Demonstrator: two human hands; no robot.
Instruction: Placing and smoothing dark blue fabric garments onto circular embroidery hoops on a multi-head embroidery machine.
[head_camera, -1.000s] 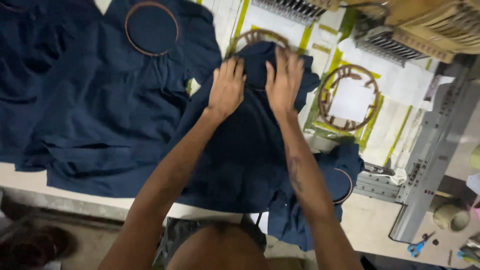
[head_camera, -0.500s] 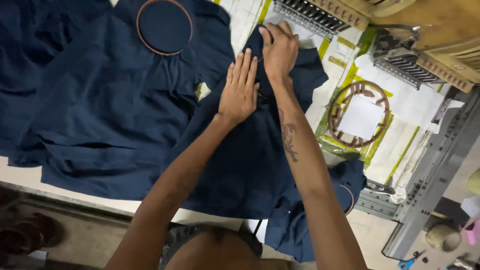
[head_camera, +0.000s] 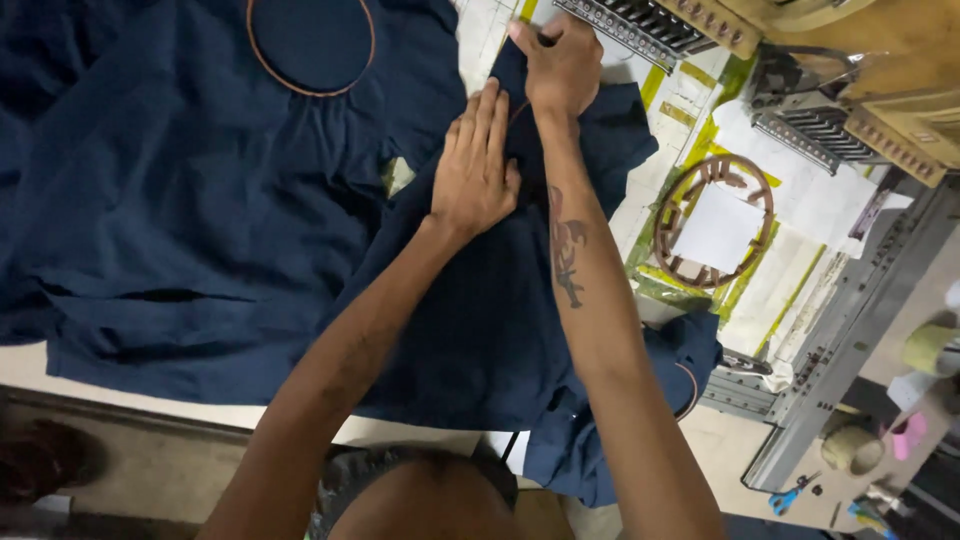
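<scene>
A dark navy garment (head_camera: 480, 320) lies on the white worktable (head_camera: 760, 290) in front of me. My left hand (head_camera: 478, 165) rests flat on it, fingers together and pointing away from me. Just beyond, my right hand (head_camera: 560, 62) is closed on the garment's far edge, pinching the cloth near the machine. A brown hoop ring under the cloth is hidden by the fabric.
More navy garments (head_camera: 190, 230) are piled at left, one stretched in a round brown hoop (head_camera: 310, 45). An empty brown hoop (head_camera: 715, 222) with a white sheet inside lies at right. An embroidery machine head (head_camera: 800, 60) is at the top right; scissors (head_camera: 790, 497) lie below.
My right hand moved away from me to the garment's far edge and closed on it. My left hand stayed flat on the cloth. The view shifted slightly.
</scene>
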